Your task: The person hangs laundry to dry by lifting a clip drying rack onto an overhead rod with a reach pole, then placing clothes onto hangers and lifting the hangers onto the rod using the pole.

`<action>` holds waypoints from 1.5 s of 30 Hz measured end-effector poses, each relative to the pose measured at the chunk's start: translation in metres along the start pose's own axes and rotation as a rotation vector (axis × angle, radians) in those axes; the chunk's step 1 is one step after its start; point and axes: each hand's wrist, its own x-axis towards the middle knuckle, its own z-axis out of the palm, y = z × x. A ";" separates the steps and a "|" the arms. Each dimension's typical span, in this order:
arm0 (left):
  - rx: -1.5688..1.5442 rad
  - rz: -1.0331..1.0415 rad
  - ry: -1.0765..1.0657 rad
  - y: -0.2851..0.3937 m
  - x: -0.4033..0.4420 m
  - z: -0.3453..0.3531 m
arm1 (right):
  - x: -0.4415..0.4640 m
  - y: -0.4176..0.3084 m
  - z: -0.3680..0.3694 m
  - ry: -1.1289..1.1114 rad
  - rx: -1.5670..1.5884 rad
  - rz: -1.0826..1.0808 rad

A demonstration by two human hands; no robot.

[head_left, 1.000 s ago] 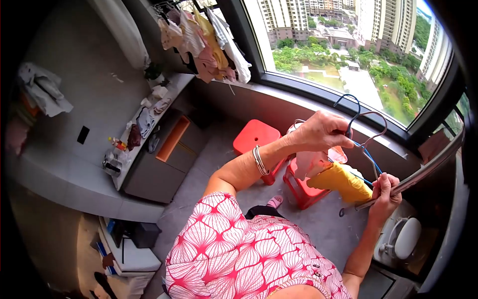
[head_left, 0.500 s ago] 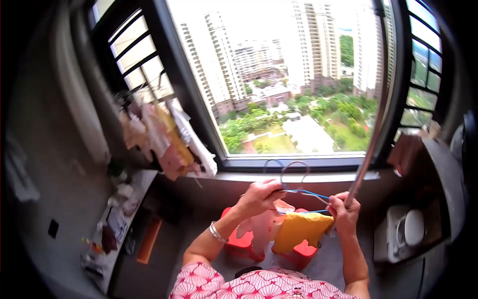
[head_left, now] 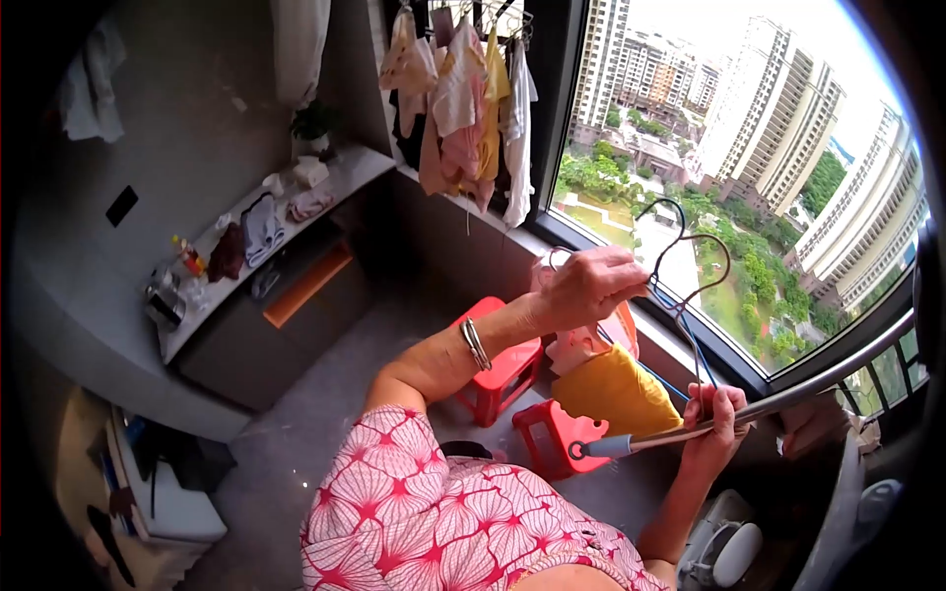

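Observation:
My left hand (head_left: 591, 286), with a bracelet at its wrist, is closed in a pinch at the necks of wire clothes hangers (head_left: 695, 293). Two dark hooks rise in front of the window. My right hand (head_left: 717, 424) is wrapped around a metal pole (head_left: 818, 391) and also holds the lower corner of the hangers. A ring shows at the pole's grey end cap (head_left: 603, 448). Below the hangers hang a yellow cloth garment (head_left: 621, 392) and a pink one (head_left: 576, 345), partly hidden by my left hand and forearm.
Red plastic stools (head_left: 501, 369) stand on the floor below. Several garments (head_left: 463, 108) hang from a rack beside the window (head_left: 631, 197). Along the left wall, a counter (head_left: 350, 182) bears cloths and small items. A white appliance (head_left: 724, 552) sits at lower right.
The view has swung left and down. The hanger hooks are now raised beside my left hand. The pole has tilted from steep to nearly level, and its capped end shows.

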 end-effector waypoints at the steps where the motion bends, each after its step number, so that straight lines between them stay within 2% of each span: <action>1: 0.034 -0.018 0.020 0.005 -0.004 -0.012 | 0.000 0.003 0.007 -0.035 0.014 -0.009; 4: 0.139 -0.086 -0.014 0.010 -0.025 -0.048 | -0.002 0.013 0.029 -0.155 0.053 0.016; 6: 0.107 -0.170 -0.098 0.020 -0.034 -0.076 | -0.004 0.026 0.040 -0.169 0.064 0.023; 9: 0.053 -0.361 -0.237 0.032 -0.048 -0.117 | -0.007 0.040 0.058 -0.307 0.016 0.061; 10: 0.025 -0.377 -0.172 0.034 -0.057 -0.128 | -0.009 0.038 0.067 -0.286 -0.043 0.149; 12: 0.057 -0.618 -0.126 0.042 -0.070 -0.155 | -0.008 0.046 0.090 -0.283 -0.072 0.077; 14: 0.156 -0.660 -0.029 0.028 -0.094 -0.182 | -0.003 0.058 0.108 -0.303 -0.057 0.081; 16: 0.241 -0.768 0.033 0.017 -0.111 -0.212 | -0.009 0.076 0.131 -0.255 -0.047 -0.041; 18: 0.296 -0.791 0.069 0.002 -0.129 -0.243 | -0.016 0.091 0.138 -0.268 -0.101 0.109; 19: 0.320 -0.887 0.083 -0.007 -0.140 -0.259 | -0.020 0.107 0.146 -0.263 -0.072 0.085; 20: 0.328 -0.886 0.070 -0.019 -0.149 -0.268 | -0.026 0.118 0.153 -0.285 -0.074 0.147; 23: 0.361 -1.016 0.071 -0.044 -0.176 -0.312 | -0.050 0.147 0.211 -0.502 -0.196 0.214; 24: 0.359 -0.997 0.083 -0.052 -0.184 -0.324 | -0.059 0.154 0.241 -0.577 -0.124 0.227; 26: 0.298 -1.061 0.068 -0.066 -0.191 -0.343 | -0.074 0.175 0.285 -0.658 -0.302 0.201; 28: 0.334 -0.949 0.087 -0.113 -0.232 -0.361 | -0.086 0.215 0.312 -0.903 -0.318 0.040; 29: 0.012 -1.224 0.142 -0.107 -0.212 -0.370 | -0.091 0.224 0.332 -0.976 -0.366 0.074; 30: 0.074 -1.243 0.084 -0.113 -0.213 -0.381 | -0.097 0.232 0.346 -1.048 -0.420 0.117; 32: -0.118 -1.343 0.115 -0.111 -0.201 -0.397 | -0.108 0.267 0.353 -1.110 -0.406 0.159; 34: 0.016 -1.297 0.069 -0.112 -0.198 -0.405 | -0.112 0.282 0.355 -1.071 -0.341 0.193; 35: -0.027 -1.293 0.155 -0.120 -0.212 -0.409 | -0.112 0.300 0.356 -1.032 -0.339 0.158; 36: -0.274 -1.234 0.289 -0.119 -0.216 -0.411 | -0.110 0.313 0.364 -1.022 -0.347 0.157; 38: -0.035 -1.118 0.028 -0.129 -0.230 -0.420 | -0.104 0.331 0.377 -0.891 -0.486 0.213; 39: -0.183 -1.217 -0.067 -0.130 -0.227 -0.427 | -0.102 0.341 0.383 -0.864 -0.540 0.244; 40: -0.189 -1.274 -0.121 -0.126 -0.219 -0.430 | -0.102 0.354 0.387 -0.856 -0.536 0.243; 43: -0.281 -1.191 -0.092 -0.137 -0.212 -0.427 | -0.091 0.382 0.395 -0.824 -0.569 0.166; 44: -0.241 -1.236 -0.082 -0.148 -0.224 -0.425 | -0.084 0.383 0.400 -0.827 -0.574 0.183; 45: -0.206 -1.243 0.034 -0.155 -0.227 -0.420 | -0.076 0.383 0.408 -0.819 -0.570 0.186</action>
